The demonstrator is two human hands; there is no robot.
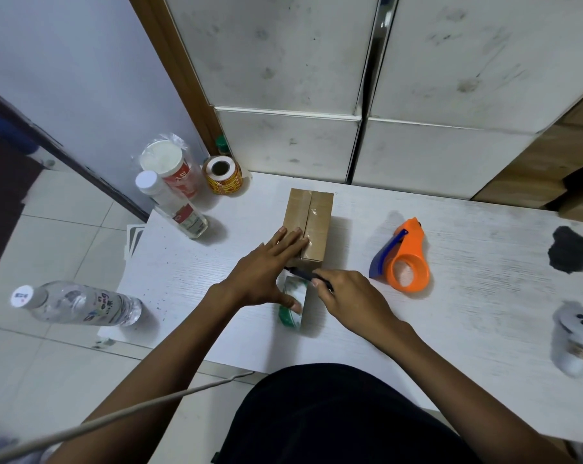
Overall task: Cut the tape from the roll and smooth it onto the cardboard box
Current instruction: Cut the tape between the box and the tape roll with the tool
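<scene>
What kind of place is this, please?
Probably an informal packing spot in a home or small shop: a worn white table on tiled floor, a taped cardboard box, an orange tape dispenser and a label roll.

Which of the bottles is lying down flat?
The clear water bottle at the table's left edge lies on its side. The white-capped bottle near the red-labelled container leans tilted instead.

Soft, even light fell from overhead, casting faint shadows on the white wood-grain tabletop [451, 296], while the wide lens bowed and blurred the edges.
</scene>
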